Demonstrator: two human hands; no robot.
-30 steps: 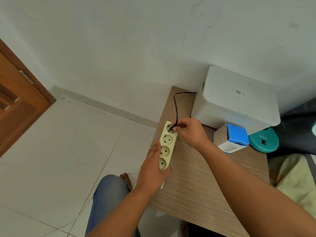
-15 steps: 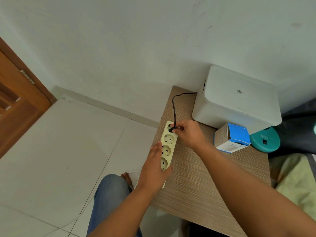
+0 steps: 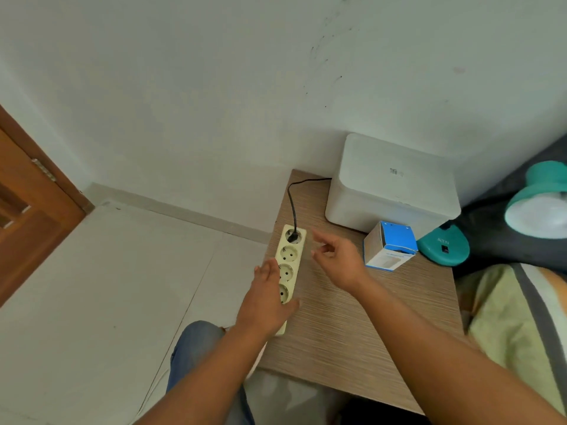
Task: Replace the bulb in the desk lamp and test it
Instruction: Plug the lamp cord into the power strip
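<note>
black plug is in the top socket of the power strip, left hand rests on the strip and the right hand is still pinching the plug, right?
Not quite: in the head view the right hand has let go of the black plug and hovers open beside it. The rest is right.

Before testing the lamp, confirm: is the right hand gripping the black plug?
No: the right hand hovers open beside the power strip, clear of the black plug.

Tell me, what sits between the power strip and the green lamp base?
The blue and white box stands between power strip and lamp base, in the head view.

Scuffed white wall [image 3: 214,87], pale tiled floor [image 3: 92,286], wooden door [image 3: 27,204], possibly bedding [image 3: 515,317] at right
</note>
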